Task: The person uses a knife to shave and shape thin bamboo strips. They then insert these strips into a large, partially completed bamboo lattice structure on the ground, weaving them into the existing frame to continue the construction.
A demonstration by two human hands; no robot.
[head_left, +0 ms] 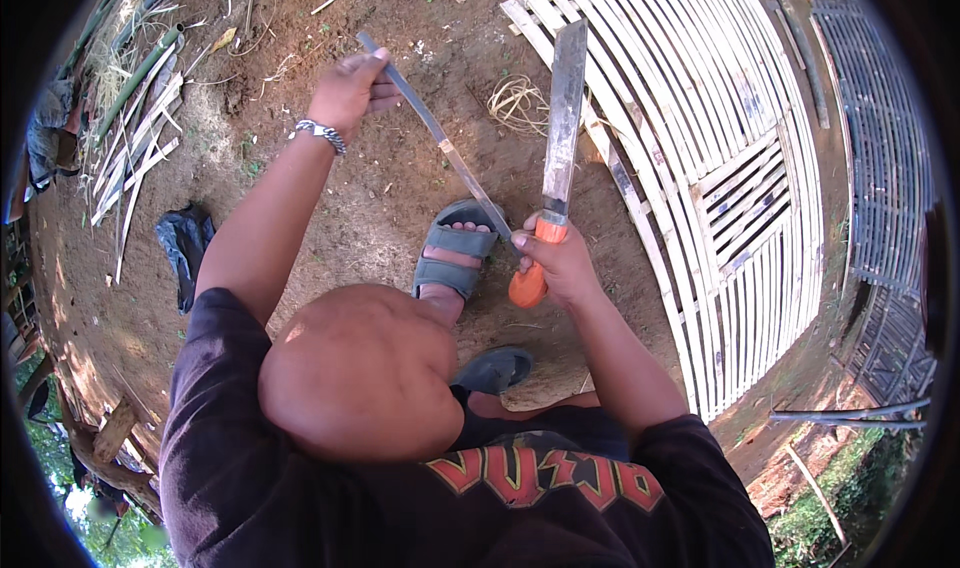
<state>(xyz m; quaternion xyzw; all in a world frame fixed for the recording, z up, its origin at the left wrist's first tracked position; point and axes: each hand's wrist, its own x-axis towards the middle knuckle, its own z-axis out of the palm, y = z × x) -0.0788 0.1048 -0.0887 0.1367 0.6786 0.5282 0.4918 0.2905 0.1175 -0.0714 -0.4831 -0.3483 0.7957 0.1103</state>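
strip (449, 152) held left of knife (564, 118) by left grip (347, 92) | both held by right grip (566, 264) | strip should be steadied

red angular lettering (548, 478) | yellowish edges | on black shirt (350, 513) front

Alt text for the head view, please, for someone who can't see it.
A person's left hand holds a thin strip near one end; the right hand grips a broad-bladed knife by its orange handle and touches the strip's other end. Below are sandaled feet on earth, with a slatted panel to the right and loose strips at upper left.
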